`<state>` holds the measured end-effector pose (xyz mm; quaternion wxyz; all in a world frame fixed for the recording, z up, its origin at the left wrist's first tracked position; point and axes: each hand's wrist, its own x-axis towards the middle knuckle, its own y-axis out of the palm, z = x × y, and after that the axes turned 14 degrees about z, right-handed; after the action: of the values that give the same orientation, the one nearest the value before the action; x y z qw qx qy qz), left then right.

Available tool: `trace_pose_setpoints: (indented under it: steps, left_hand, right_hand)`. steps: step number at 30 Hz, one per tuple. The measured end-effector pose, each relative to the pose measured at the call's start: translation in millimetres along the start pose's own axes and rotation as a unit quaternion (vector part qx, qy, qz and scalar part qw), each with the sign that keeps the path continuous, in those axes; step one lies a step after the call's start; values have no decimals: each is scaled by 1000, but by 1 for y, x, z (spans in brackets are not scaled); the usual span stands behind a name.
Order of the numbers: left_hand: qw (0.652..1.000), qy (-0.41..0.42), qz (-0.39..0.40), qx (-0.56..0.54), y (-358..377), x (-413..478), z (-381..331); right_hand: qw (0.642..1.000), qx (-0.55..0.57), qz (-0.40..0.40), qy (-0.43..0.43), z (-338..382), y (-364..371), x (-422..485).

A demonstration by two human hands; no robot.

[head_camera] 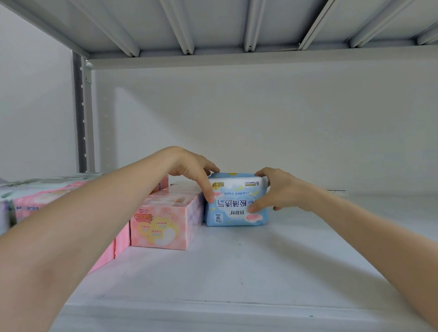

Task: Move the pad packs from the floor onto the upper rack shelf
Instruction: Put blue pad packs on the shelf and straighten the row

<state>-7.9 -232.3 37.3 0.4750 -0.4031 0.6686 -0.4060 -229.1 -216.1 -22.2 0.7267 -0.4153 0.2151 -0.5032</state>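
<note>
Hands close from both sides on a blue pad pack (235, 204), which stands on the white shelf (247, 268) near the back wall, its print upside down. The left hand (190, 169) pinches the top-left corner, thumb down the front. The right hand (280, 190) has a curled grip round the right end, thumb on the front. A row of pink packs (162, 225) crowds just beside the pack's left side, hemming it in there. A ribbed underside (200, 15) hangs overhead.
</note>
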Motion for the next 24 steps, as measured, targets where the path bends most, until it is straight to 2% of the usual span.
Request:
trace_pose_setpoints:
  steps: [9,15,20,24]
  left_hand:
    - [999,-1,-39,13,9,-10,0]
    - [996,16,-83,5,22,-30,-6]
    - [981,57,-182,-29,40,-58,-11]
    - [962,42,-267,35,66,-71,-13]
  right_hand:
    - [999,-41,-19,-8,-2,-8,-9]
    - [993,-115,-33,-11,3,-7,-27]
    - [982,-177,-66,-9,11,-3,-42]
    - [960,-261,-97,1,18,6,-55]
